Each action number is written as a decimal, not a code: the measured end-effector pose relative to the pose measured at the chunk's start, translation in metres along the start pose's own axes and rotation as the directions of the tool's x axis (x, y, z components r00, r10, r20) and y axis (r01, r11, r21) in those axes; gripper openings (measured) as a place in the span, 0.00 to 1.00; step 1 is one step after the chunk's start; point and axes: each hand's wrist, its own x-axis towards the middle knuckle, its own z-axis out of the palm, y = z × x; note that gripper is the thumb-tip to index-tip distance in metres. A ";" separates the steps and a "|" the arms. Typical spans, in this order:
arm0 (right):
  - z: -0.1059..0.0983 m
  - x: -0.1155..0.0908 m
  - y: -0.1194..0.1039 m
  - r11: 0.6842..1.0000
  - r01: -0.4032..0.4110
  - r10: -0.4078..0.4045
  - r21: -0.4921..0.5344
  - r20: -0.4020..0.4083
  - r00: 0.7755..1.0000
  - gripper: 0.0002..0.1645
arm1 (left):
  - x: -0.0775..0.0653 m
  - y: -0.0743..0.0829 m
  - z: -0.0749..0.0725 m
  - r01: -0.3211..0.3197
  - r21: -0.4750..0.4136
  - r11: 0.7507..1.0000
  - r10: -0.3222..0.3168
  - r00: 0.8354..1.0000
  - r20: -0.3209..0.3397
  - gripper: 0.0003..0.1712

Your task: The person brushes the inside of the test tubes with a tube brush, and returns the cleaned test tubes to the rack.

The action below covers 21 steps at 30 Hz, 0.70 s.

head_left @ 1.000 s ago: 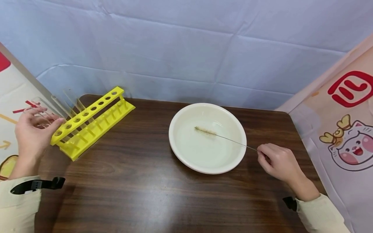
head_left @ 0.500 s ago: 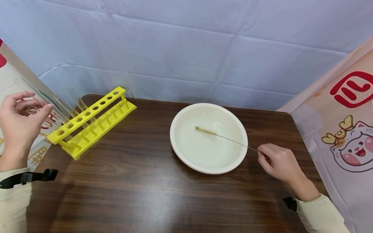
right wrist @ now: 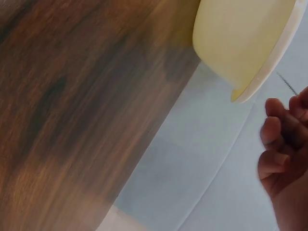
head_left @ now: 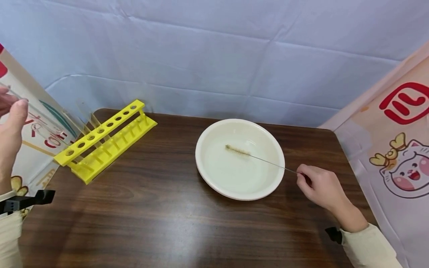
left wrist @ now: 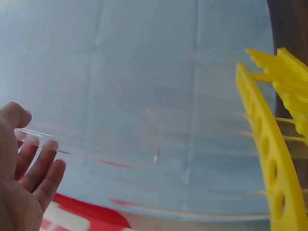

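At the left edge of the head view, my left hand [head_left: 10,128] holds a clear glass test tube [left wrist: 36,132] by its upper part, thumb against fingers. The tube slants, its rounded lower end toward the yellow test tube rack [head_left: 122,143] but apart from it. Other clear test tubes [head_left: 95,121] lean in the rack's near-left holes. My right hand [head_left: 320,186] pinches the thin wire handle of a test tube brush [head_left: 238,150]. The brush's tan bristles lie inside the white basin [head_left: 202,175], which seems to hold water.
Everything stands on a dark wooden table [head_left: 151,223]. A pale blue cloth [head_left: 187,56] hangs behind it. Printed panels flank both sides, with a cartoon cat [head_left: 407,171] on the right one. The rack is at the table's back left corner.
My left hand has lifted the test tube up out of the rack and carried it left. The rack shifted slightly as it came out. My right hand and the brush have barely moved.
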 end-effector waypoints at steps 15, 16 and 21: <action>-0.005 0.001 -0.012 0.923 -0.368 0.336 0.115 0.227 0.914 0.12 | -0.027 0.071 0.045 -0.211 -0.526 0.824 0.337 0.929 0.156 0.18; -0.005 0.001 -0.012 0.917 -0.382 0.347 0.118 0.239 0.907 0.12 | -0.030 0.074 0.050 -0.228 -0.517 0.825 0.369 0.911 0.187 0.19; -0.004 0.001 -0.012 0.913 -0.394 0.358 0.102 0.258 0.897 0.12 | -0.042 0.082 0.072 -0.278 -0.476 0.834 0.455 0.835 0.309 0.24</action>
